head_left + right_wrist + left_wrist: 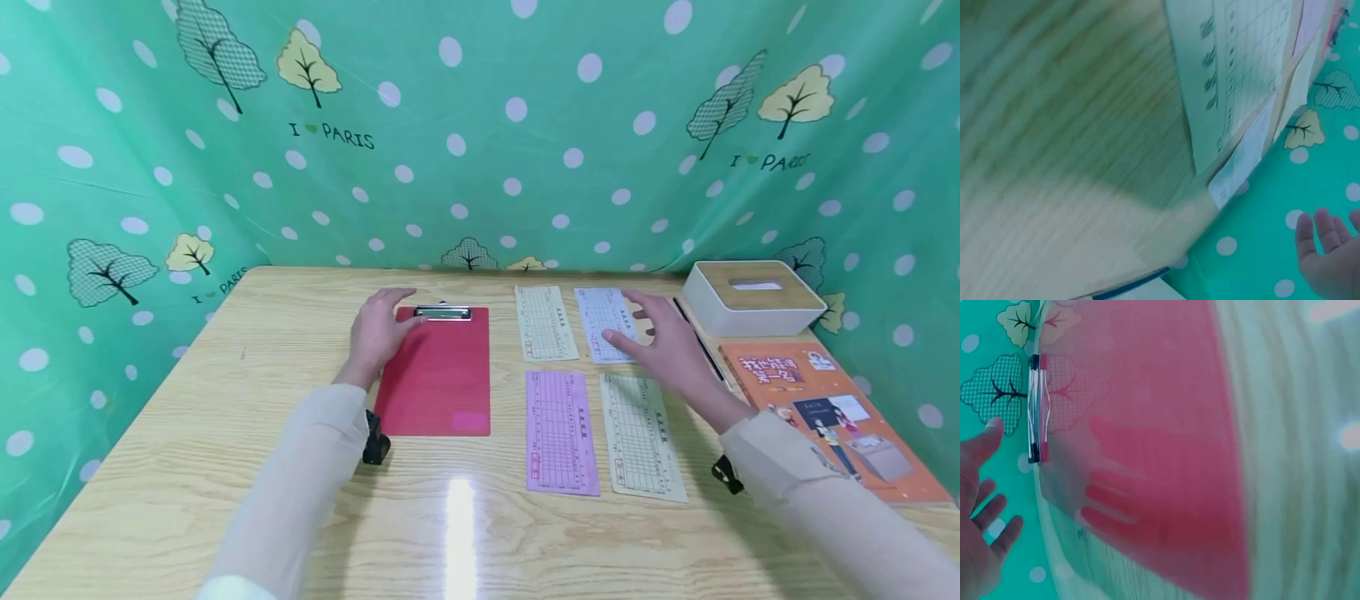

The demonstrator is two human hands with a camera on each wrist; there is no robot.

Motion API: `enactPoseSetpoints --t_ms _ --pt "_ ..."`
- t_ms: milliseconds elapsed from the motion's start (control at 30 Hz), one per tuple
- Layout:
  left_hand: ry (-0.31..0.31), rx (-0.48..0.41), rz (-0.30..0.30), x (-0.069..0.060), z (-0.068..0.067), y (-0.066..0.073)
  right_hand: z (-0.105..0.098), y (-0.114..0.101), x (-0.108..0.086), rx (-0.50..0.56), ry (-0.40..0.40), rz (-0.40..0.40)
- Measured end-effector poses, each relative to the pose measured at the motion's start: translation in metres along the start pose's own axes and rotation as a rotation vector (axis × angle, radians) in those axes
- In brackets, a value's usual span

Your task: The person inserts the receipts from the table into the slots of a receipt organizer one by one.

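Observation:
A red clipboard (435, 375) with a metal clip (442, 312) lies on the table, clip end away from me. My left hand (377, 333) hovers over its upper left corner, fingers relaxed and holding nothing; the left wrist view shows the hand (985, 512) and its reflection in the glossy board. My right hand (667, 342) is held above the bluish form (603, 321), fingers loosely bent and nothing between them. Around that form lie a cream form (546, 323), a purple form (561, 433) and a pale green form (643, 437).
At the back right stands a white tissue box (757, 304) with a wooden lid. An orange book (832, 417) lies in front of it, and a dark pen (701, 342) lies left of them. A green polka-dot curtain (480, 167) borders the table (225, 433).

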State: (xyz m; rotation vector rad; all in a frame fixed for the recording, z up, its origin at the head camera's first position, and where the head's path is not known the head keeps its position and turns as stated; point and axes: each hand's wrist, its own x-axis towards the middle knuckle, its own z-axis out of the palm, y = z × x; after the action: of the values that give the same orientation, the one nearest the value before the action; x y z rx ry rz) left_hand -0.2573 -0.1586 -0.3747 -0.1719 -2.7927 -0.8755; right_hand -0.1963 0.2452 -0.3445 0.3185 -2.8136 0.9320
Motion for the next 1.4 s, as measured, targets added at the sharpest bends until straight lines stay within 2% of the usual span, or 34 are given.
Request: enactPoseSetpoints --t_ms 267,400,533,667,867,967,1167,1400 --pt "-0.059 -0.129 -0.108 0.006 0.009 0.004 0.007 -0.008 -0.004 0.165 -0.071 0.102" --pt "-0.086 -0.133 -0.137 0.009 0.015 0.007 0.010 -0.011 -0.006 0.190 -0.105 0.127" --pt "-0.057 -0.117 -0.178 0.010 0.018 0.009 0.016 -0.013 -0.010 0.197 -0.158 0.140" --pt "-0.043 -0.123 -0.196 0.012 0.020 0.009 0.024 -0.014 -0.014 0.160 -0.210 0.151" --pt "-0.081 -0.111 -0.160 0.013 0.025 0.008 0.034 -0.014 -0.017 0.057 -0.254 0.155" --pt "-0.098 -0.101 -0.144 0.014 0.026 0.009 0.037 -0.014 -0.019 -0.006 -0.269 0.131" --pt "-0.137 -0.077 -0.157 0.016 0.027 0.013 0.041 -0.020 -0.022 -0.119 -0.277 0.100" --pt "-0.180 0.057 -0.164 0.016 0.030 0.017 0.047 -0.023 -0.025 -0.169 -0.306 0.117"
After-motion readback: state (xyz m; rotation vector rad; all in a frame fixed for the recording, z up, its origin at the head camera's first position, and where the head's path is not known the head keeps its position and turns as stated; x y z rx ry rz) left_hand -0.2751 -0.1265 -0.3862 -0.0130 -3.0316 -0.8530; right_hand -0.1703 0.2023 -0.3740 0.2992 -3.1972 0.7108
